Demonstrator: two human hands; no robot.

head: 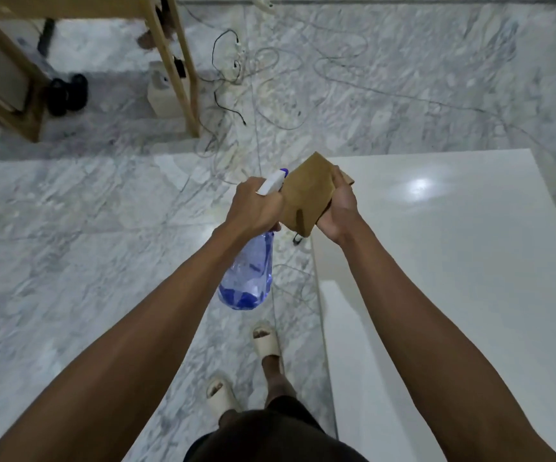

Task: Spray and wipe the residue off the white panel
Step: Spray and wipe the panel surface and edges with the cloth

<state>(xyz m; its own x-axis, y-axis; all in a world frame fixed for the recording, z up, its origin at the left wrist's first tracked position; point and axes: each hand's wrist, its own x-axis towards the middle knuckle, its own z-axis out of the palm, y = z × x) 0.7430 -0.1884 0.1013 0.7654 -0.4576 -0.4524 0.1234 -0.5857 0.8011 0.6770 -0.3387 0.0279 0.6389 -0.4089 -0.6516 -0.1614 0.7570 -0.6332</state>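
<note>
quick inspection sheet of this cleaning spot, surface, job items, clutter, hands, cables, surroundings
surface: white panel glossy, with a light glare; no residue can be made out from here
job's things: spray bottle with blue liquid low inside, nozzle aimed at the brown cloth, both held off the panel's left edge
clutter: dark shoes and a pale box on the floor
grippers: left hand grips the bottle's trigger head; right hand holds the folded cloth
cables: loose cables tangled across the marble floor, one running toward the panel
surroundings: wooden frame upper left
</note>
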